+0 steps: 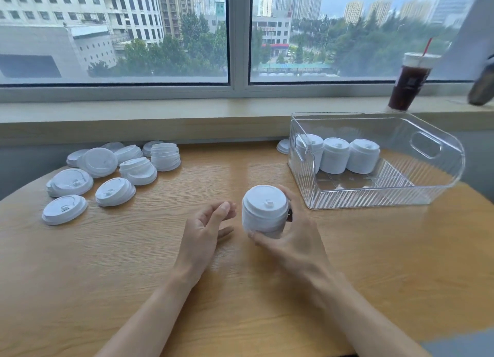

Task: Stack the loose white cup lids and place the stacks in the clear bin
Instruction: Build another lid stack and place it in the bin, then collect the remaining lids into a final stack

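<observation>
With a finished stack of white plastic cup lids (pixel 265 212) gripped in the right hand (pixel 287 240) just above the wooden surface (pixel 240 290), the step in hand looks like transfer to the clear plastic bin (pixel 438 167), near on the right, three stacks inside. Left hand (pixel 204 229) relaxed, released, beside the stack. Next: lift over bin wall, set upright beside the others
</observation>
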The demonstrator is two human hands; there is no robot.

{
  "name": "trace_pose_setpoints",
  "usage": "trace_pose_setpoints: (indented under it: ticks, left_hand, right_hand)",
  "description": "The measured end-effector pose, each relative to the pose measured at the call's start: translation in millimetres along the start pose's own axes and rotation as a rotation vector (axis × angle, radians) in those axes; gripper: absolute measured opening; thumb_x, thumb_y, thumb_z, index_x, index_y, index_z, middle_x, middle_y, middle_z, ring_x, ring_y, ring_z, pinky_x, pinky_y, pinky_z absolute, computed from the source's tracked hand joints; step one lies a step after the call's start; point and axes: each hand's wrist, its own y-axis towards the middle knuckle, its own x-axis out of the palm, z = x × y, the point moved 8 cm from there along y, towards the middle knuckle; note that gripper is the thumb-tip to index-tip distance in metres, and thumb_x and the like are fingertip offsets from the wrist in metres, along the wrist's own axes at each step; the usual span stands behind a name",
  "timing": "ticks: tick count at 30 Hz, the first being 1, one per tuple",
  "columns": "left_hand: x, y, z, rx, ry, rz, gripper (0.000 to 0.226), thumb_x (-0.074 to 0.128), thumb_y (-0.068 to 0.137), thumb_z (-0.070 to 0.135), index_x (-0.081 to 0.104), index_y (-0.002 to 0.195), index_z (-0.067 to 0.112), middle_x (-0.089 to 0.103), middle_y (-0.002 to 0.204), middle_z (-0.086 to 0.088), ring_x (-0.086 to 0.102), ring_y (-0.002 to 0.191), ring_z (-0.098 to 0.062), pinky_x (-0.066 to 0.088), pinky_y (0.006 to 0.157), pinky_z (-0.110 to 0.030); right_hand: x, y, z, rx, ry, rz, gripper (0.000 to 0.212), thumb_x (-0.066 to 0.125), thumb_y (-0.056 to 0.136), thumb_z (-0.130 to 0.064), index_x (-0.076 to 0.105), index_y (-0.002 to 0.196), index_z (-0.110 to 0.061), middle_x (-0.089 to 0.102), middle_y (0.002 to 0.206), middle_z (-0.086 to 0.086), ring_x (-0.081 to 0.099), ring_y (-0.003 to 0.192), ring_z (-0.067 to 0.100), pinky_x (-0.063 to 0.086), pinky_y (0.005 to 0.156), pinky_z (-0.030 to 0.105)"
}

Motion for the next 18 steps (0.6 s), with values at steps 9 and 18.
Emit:
trace_pose_setpoints:
  ticks: [9, 18]
  left_hand:
    - [80, 39, -10, 0.070, 0.265, -0.015, 0.012, 0.071, 0.097, 0.021, 0.077, 0.106, 0.024, 0.078, 0.101, 0.011, 0.070, 0.098, 0.001, 0.055, 0.090, -0.022]
    - [126, 80, -16, 0.129, 0.626, 0.002, 0.011, 0.067, 0.095, 0.028, 0.070, 0.102, 0.037, 0.070, 0.100, 0.024, 0.067, 0.094, 0.005, 0.049, 0.081, -0.019]
  right_hand:
    - [-162, 42, 2, 0.037, -0.062, 0.190, 0.088, 0.094, 0.068, -0.042, 0.038, 0.136, -0.052, 0.061, 0.111, -0.030, 0.059, 0.102, -0.010, 0.046, 0.077, 0.004]
    - [-201, 117, 94, 0.270, -0.211, 0.144, 0.086, 0.095, 0.064, -0.024, 0.040, 0.130, -0.029, 0.060, 0.121, -0.004, 0.060, 0.108, 0.019, 0.044, 0.079, 0.024]
